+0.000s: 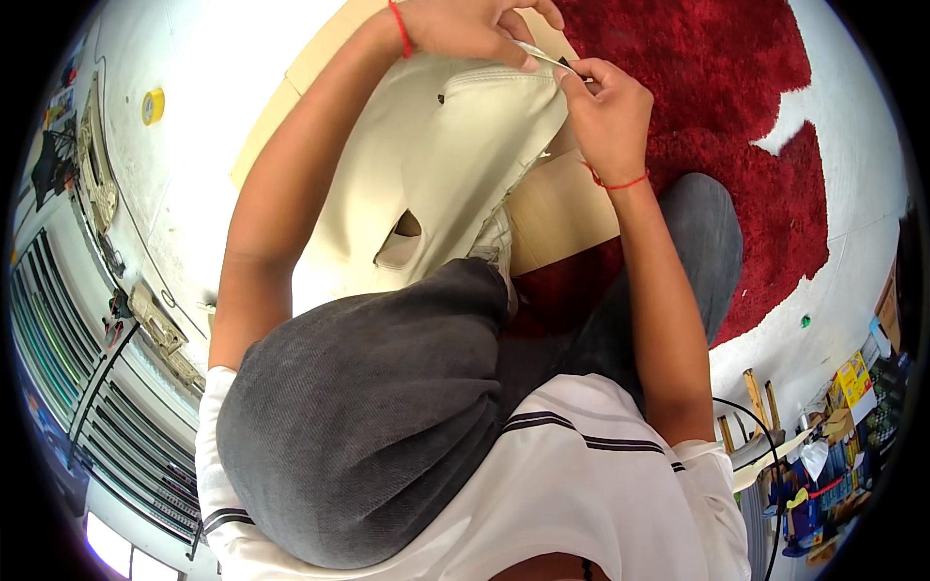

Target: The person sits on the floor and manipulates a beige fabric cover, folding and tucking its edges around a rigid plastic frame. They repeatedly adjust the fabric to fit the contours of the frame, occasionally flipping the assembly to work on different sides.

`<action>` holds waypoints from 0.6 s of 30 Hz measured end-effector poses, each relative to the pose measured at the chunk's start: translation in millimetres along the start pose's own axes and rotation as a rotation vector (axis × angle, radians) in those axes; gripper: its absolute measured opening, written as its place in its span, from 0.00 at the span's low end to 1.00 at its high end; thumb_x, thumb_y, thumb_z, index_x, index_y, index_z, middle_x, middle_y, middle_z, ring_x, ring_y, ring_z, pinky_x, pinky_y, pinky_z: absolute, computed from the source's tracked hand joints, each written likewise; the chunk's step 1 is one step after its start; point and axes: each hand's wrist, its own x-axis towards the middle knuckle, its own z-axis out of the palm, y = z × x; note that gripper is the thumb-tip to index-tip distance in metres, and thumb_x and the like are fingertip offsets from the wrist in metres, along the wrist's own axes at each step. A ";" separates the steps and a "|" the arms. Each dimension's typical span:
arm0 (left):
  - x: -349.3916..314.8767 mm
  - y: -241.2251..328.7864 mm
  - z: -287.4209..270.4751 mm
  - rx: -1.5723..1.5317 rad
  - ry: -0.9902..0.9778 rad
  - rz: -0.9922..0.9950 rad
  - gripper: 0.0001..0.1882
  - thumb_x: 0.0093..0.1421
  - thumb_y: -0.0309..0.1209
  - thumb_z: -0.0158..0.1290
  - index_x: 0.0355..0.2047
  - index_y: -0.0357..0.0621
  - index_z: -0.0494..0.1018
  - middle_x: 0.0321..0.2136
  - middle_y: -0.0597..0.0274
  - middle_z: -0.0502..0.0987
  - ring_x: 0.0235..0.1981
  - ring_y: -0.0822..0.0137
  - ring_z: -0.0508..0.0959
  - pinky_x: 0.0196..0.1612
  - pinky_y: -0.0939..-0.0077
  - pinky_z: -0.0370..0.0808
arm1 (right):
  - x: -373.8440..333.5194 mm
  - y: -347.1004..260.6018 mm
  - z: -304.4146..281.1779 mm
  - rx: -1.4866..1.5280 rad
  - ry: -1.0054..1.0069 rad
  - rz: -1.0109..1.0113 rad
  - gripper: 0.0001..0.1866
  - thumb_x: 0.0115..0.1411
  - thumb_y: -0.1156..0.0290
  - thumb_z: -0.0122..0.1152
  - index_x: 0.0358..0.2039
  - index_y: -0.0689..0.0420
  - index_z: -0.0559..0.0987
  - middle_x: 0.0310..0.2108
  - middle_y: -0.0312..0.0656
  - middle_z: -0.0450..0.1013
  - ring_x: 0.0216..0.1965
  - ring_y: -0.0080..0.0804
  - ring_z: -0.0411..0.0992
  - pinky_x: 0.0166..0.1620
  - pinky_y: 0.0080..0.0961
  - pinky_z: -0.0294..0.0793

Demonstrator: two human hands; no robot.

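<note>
A cream leather-like cover (446,145) with stitched seams lies in front of me and reaches back to my bent knee. It has a triangular cut-out (407,225) and a frayed right edge. My left hand (475,29) is closed on its far edge, thumb pressed on the material and forefinger curved away. Close by on the right, my right hand (610,107) pinches the same edge between thumb and fingers. A pale narrow strip (542,56) runs between both hands. A small dark piece shows at the right fingertips; its kind is too small to make out.
Beneath the cover lies flat cardboard (567,208), and a red shaggy rug (722,87) spreads to the right. A yellow tape roll (153,106) sits on the white floor at left. Racked bars (136,455) stand far left; assorted tools and boxes (843,426) crowd the right.
</note>
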 end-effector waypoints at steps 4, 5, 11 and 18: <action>5.2 -8.8 0.3 0.108 -0.050 -0.090 0.08 0.60 0.28 0.58 0.36 0.38 0.82 0.29 0.61 0.83 0.34 0.71 0.80 0.40 0.73 0.77 | -2.9 3.7 4.8 0.078 0.008 0.121 0.09 0.58 0.70 0.66 0.33 0.64 0.84 0.27 0.46 0.80 0.23 0.35 0.77 0.30 0.29 0.74; 9.4 -7.2 2.2 0.111 -0.043 -0.149 0.08 0.60 0.28 0.58 0.36 0.39 0.82 0.29 0.61 0.83 0.34 0.71 0.80 0.40 0.73 0.77 | -1.8 3.6 5.3 0.082 0.007 0.140 0.09 0.59 0.70 0.65 0.32 0.64 0.83 0.27 0.45 0.80 0.23 0.35 0.77 0.30 0.29 0.74; 17.7 -30.9 17.5 0.162 0.140 -0.047 0.08 0.57 0.27 0.56 0.34 0.38 0.81 0.29 0.54 0.83 0.31 0.65 0.80 0.39 0.67 0.77 | -1.0 13.1 13.3 0.009 0.114 -0.233 0.06 0.59 0.73 0.63 0.30 0.63 0.81 0.33 0.45 0.79 0.29 0.42 0.77 0.33 0.32 0.75; -26.8 -10.7 22.7 0.261 0.352 0.189 0.07 0.66 0.27 0.56 0.43 0.39 0.78 0.41 0.59 0.82 0.43 0.63 0.80 0.49 0.69 0.76 | -10.3 -7.7 3.9 -0.141 0.084 -0.356 0.04 0.59 0.77 0.67 0.32 0.64 0.81 0.36 0.44 0.79 0.30 0.32 0.77 0.33 0.25 0.76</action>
